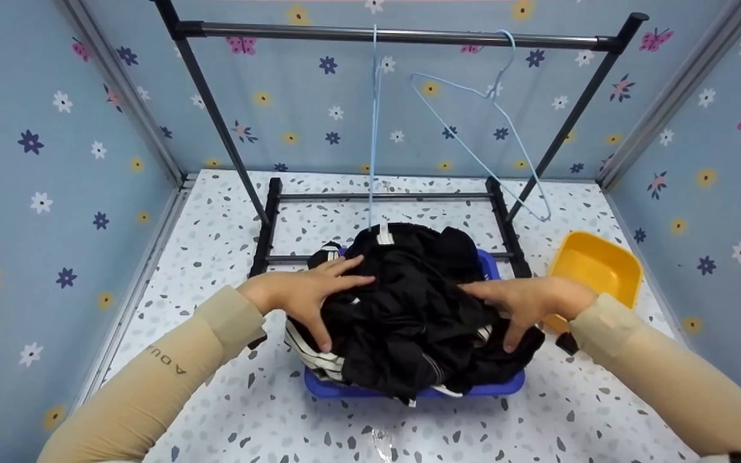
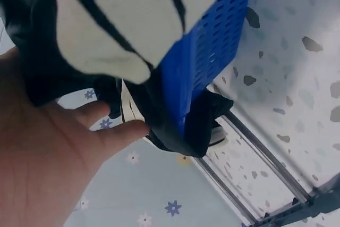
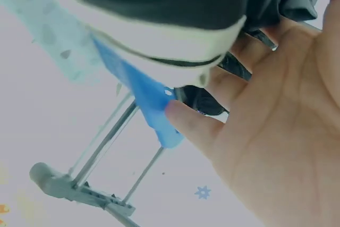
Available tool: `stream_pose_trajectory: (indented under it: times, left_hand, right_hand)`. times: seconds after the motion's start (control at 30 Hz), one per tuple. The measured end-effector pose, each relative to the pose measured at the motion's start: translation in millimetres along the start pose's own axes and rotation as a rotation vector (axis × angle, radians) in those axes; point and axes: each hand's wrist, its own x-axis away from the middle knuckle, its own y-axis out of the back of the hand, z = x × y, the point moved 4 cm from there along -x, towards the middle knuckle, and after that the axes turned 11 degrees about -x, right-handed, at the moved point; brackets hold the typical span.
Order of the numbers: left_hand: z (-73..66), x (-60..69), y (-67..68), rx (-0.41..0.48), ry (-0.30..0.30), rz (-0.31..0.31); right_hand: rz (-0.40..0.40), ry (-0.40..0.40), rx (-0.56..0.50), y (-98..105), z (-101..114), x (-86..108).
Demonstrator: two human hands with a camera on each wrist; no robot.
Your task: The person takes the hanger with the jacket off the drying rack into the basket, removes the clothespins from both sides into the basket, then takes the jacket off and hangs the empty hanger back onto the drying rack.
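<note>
A heap of black clothes [image 1: 402, 315] fills a blue plastic basket [image 1: 502, 387] on the floor. White fabric with dark stripes [image 1: 312, 357] pokes out at its left side. My left hand [image 1: 306, 292] lies at the left of the heap, thumb and fingers spread. On the opposite side my right hand [image 1: 525, 302] touches the clothes, its fingers extended and thumb apart. In the left wrist view, the fingers reach beside striped cloth [image 2: 122, 19] hanging over the basket's perforated wall [image 2: 218, 41]. The right wrist view has the palm [image 3: 281, 115] facing the cloth; some fingers are partly hidden.
Behind the basket stands a black-and-grey clothes rack [image 1: 319, 32], its base bars on the floor. Two light blue wire hangers hang from its bar, one edge-on [image 1: 374, 128] and one angled [image 1: 525, 148]. A yellow tub [image 1: 592, 260] sits at the right. Patterned walls enclose the sides.
</note>
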Motion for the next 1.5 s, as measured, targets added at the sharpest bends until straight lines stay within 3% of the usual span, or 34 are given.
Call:
stream_pose_trajectory:
  times: [0.13,0.2,0.27,0.4,0.53,0.63,0.73,0.87,0.97,1.07,1.17,1.27,1.37,1.5]
  left_hand:
    - [0.4,1.3,-9.4,-0.040,0.004,0.010]
    - [0.5,-1.0,-15.0,-0.081,0.007,-0.010]
    - [1.4,-4.7,-19.9,-0.119,0.010,-0.041]
    - [5.1,-13.7,-26.5,-0.178,-0.003,-0.136]
    - [9.8,-21.5,-31.7,-0.205,-0.017,-0.221]
    - [11.9,-24.1,-34.2,-0.199,-0.020,-0.240]
    - [12.0,-23.0,-32.0,-0.165,-0.022,-0.215]
    - [9.3,-13.6,-21.9,-0.053,-0.026,-0.157]
    - [3.4,-4.9,-11.2,0.033,-0.050,-0.149]
    - [-6.5,0.4,-2.9,0.056,-0.104,-0.167]
    - [-17.9,0.4,-2.5,0.005,-0.152,-0.174]
    - [-25.9,-4.6,-11.9,-0.087,-0.155,-0.153]
    - [-29.1,-10.8,-23.9,-0.150,-0.139,-0.122]
    - [-28.6,-16.2,-30.9,-0.161,-0.135,-0.118]
  right_hand:
    - [-0.120,0.070,0.281,-6.2,-3.0,-0.6]
    - [-0.207,0.114,0.427,-9.2,-5.6,-5.0]
    - [-0.283,0.171,0.507,-12.1,-9.6,-11.7]
    - [-0.412,0.288,0.536,-14.2,-19.5,-22.9]
    - [-0.473,0.354,0.498,-14.4,-28.7,-31.3]
    - [-0.466,0.366,0.454,-14.9,-33.2,-35.4]
    - [-0.431,0.368,0.366,-11.5,-32.2,-32.6]
    - [-0.361,0.355,0.148,-4.5,-18.0,-18.0]
    - [-0.344,0.362,0.066,-4.0,-2.6,-7.8]
    - [-0.344,0.410,0.135,-10.3,13.1,-6.3]
    - [-0.330,0.432,0.253,-20.0,22.7,-12.3]
    - [-0.299,0.407,0.325,-28.7,22.1,-21.7]
    - [-0.255,0.359,0.333,-33.8,16.2,-31.5]
    - [-0.211,0.313,0.323,-33.9,12.3,-39.5]
